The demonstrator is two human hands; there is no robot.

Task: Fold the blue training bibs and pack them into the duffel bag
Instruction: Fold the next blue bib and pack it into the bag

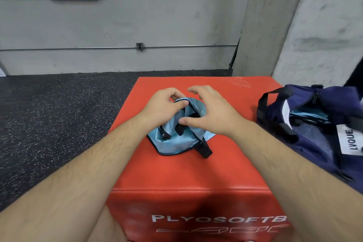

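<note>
Both hands are over the light blue mesh training bib with black trim [176, 143], which lies bunched in the middle of the red padded plyo box [176, 175]. The left hand [167, 105] comes in from the near left. Its fingers [175, 94] are curled tight and pinch the bib's black-edged upper rim, lifting it off the box, most likely to turn it over for a fold. The right hand [213, 113] reaches across from the other side, wrist low. Its thumb [186, 121] is laid flat on the cloth by a black strap, seemingly pinning the lower layer so it won't slide. The rest of its fingers [196, 89] are arched wide and loose above the fabric, gripping nothing. Both forearms stretch straight out and converge on the bib.

Just beside the box's right edge the navy fabric duffel bag [314, 143] sits unzipped, mouth gaping toward the hands. A stack of folded blue fabric [310, 115] shows inside, so I'd judge the packing is already under way. This bib isn't folded yet: it's rumpled, with one black strap trailing out toward the near side
</note>
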